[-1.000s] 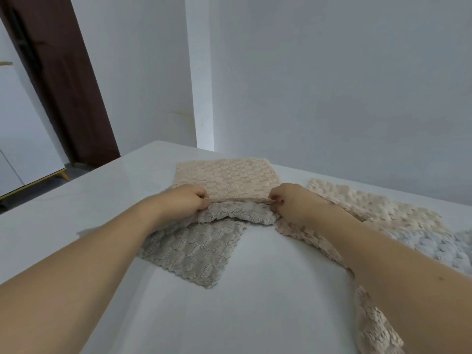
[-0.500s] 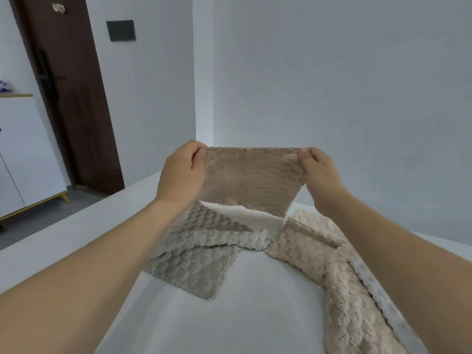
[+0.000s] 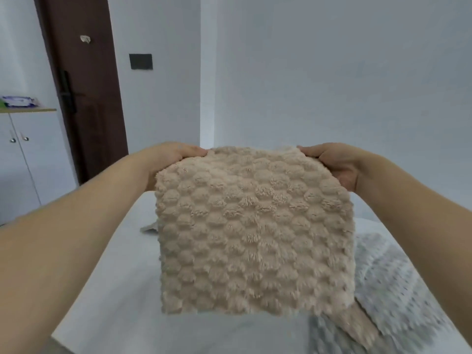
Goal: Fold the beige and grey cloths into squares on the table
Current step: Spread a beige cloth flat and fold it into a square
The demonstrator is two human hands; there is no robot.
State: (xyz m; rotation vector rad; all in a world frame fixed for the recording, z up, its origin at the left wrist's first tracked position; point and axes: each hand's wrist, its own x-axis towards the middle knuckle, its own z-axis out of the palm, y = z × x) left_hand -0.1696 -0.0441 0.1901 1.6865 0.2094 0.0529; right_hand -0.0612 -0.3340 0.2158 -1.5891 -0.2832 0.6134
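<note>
Left hand (image 3: 171, 162) and right hand (image 3: 332, 164) each pinch a top corner of the beige cloth (image 3: 255, 233), hanging unfolded above the table (image 3: 112, 290). A grey cloth (image 3: 398, 284) (lower right) lies loose, so folding apparently remains largely undone.

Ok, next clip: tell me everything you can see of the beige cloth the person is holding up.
The beige cloth is a plush, fluffy fabric with a raised bubble pattern, roughly rectangular as it hangs. It is held up off the white table, draping toward the camera. The left hand pinches its top left corner and the right hand its top right corner. Its lower edge hangs in front of a grey cloth on the table; whether they touch cannot be told.
</note>
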